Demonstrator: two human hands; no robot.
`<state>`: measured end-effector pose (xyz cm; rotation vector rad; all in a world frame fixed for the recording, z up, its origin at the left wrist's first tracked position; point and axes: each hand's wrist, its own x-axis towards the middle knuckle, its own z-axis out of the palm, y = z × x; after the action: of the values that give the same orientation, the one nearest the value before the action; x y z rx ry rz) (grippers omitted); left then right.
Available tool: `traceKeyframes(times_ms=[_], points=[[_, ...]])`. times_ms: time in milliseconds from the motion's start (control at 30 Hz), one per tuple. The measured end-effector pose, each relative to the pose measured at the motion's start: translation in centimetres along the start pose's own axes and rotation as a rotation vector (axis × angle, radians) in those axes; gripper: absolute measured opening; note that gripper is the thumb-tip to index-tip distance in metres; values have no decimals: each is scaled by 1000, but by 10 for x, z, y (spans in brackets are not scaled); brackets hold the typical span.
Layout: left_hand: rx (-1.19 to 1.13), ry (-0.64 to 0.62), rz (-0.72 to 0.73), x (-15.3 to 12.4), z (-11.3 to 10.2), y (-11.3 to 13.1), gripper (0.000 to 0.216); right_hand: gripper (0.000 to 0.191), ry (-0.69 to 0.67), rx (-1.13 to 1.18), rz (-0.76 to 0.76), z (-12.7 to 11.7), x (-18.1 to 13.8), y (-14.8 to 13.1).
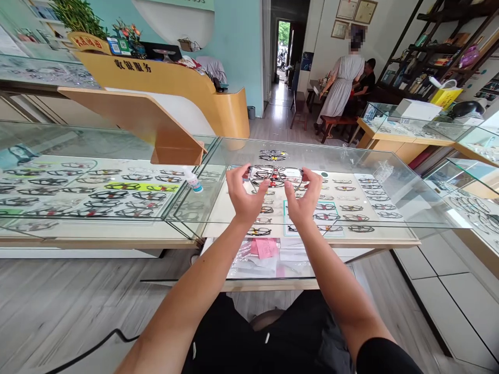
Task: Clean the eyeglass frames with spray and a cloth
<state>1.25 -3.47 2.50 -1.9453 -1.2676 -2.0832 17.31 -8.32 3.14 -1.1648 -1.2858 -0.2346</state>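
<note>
A pair of eyeglasses is held up level over the glass display counter. My left hand grips its left end between thumb and fingers. At the opposite end, my right hand pinches it in the same way. Both thumbs point inward at the near side. Through the glass below, rows of spectacle frames show, and they blur together with the held pair. A small white bottle with a blue label stands on the counter left of my hands.
Close to my body, an open drawer holds plastic packets and a pink paper. A wooden stand rises at the left. Further display cases are on the right. Two people are at the back, beyond a wooden bench.
</note>
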Motion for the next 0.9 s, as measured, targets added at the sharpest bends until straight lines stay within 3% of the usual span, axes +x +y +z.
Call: traceKeyframes(times_ms=[633, 900], points=[[22, 36, 9, -3, -2, -3, 87, 48, -30, 54, -20, 4, -7, 4], [27, 40, 35, -3, -3, 0, 84, 49, -32, 54, 7, 3, -8, 3]])
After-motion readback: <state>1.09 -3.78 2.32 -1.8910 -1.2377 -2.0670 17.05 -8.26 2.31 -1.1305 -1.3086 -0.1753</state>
